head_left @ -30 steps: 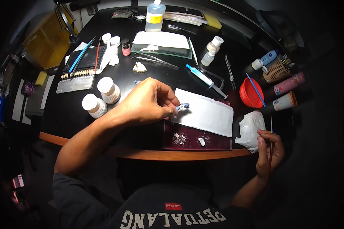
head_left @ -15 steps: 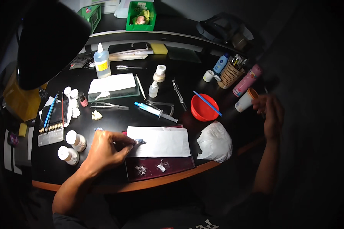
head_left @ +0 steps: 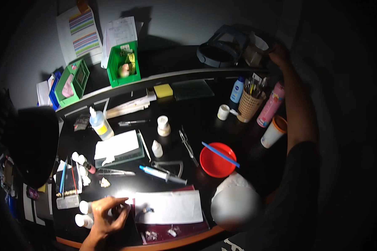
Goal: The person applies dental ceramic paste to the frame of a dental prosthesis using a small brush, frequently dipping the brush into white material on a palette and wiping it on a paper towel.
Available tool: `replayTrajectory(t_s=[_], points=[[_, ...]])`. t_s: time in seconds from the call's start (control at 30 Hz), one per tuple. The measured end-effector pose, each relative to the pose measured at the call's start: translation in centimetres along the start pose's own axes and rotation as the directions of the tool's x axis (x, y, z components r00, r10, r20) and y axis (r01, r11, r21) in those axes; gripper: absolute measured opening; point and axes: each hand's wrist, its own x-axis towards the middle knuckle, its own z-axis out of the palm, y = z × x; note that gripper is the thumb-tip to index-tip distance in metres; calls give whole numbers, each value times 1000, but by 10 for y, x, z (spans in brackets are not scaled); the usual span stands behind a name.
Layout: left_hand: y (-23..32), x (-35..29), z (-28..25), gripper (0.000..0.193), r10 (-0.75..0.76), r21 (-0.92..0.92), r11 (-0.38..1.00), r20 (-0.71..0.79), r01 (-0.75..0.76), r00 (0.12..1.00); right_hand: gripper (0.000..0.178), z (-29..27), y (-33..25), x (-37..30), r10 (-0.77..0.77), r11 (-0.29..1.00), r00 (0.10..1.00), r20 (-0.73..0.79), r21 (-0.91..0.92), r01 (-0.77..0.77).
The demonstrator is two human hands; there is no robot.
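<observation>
A: Whereas the left hand (head_left: 107,215) pinched the small blue-and-white piece (head_left: 148,210) half a second ago, its thumb and forefinger now stand apart with nothing between them.

B: Where is the piece?

A: On the white paper (head_left: 176,205), toward its left edge, just beside those fingertips.

B: And the right hand (head_left: 279,55)? It was near the orange-rimmed cup (head_left: 272,133) before.

A: It has gone up to the shelf (head_left: 167,58), beside a greyish container (head_left: 254,54). It's too dark there; I can't tell whether it grips anything.

B: What else is hard to make out?

A: A blurred grey round patch (head_left: 235,207) covers most of the crumpled white tissue (head_left: 234,182), and the left hand partly hides two white bottles (head_left: 85,221). The piece's fine shape is too small to read.

B: Materials?

A: Flat, creased paper on a glossy dark-red slab (head_left: 192,228), crumbly white powder (head_left: 151,235) on its near strip, a smooth round red bowl (head_left: 215,167), and a woven tan basket (head_left: 250,108), all on the black table (head_left: 188,121).
</observation>
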Motion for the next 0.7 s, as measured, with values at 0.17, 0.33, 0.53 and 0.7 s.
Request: replayTrajectory(t_s=[0.17,0.33,0.53,0.7], points=[[-7,7,-1,26,87,68,994,24,-89,996,39,51,10,41,163,984,986,-23,-73,-164],[-10,9,3,27,199,135,971,-17,-195,980,45,77,18,74,171,985,981,94,-44,-167],[-23,18,12,27,301,110,946,60,-306,952,22,61,16,89,310,951,894,-322,91,-296],[-12,8,10,27,302,144,943,10,-300,953,24,-21,0,85,161,971,759,-631,238,-9]])
